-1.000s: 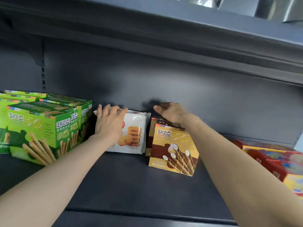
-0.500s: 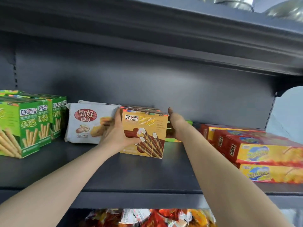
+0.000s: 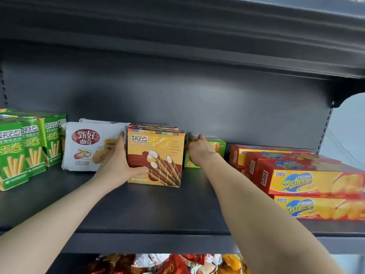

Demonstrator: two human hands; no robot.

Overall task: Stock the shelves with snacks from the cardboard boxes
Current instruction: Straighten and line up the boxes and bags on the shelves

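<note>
Moved since a second ago: the left hand [image 3: 118, 165] has left the white cookie pack [image 3: 85, 147] for the egg-roll box [image 3: 158, 155]. That box, then turned at an angle, now faces squarely forward.
Head view, task item: the brown-and-yellow egg-roll box stands upright on the dark shelf [image 3: 158, 214], about mid-depth. A second box of the same kind shows just behind its top edge.
Left hand: it clasps the egg-roll box's left edge, fingers up along the side and thumb laid across the lower front.
Right hand [image 3: 201, 151]: it sits at the egg-roll box's upper right corner with fingers curled. I cannot tell whether it grips anything, since the fingertips are hidden.
Left of the egg-roll box: the white cookie pack stands just beside it, partly covered by the left hand. Further left is a row of green stick-snack boxes [image 3: 25, 149].
Right of the egg-roll box: a small green box [image 3: 219, 147] stands just behind the right hand. Beyond it lie stacked red-and-yellow Zecheese boxes [image 3: 308, 178].
Behind the egg-roll box: the dark back panel [image 3: 177, 99].
Below the egg-roll box: under the shelf's front lip, shiny wrapped snacks [image 3: 167, 264] show in red, orange and white.
</note>
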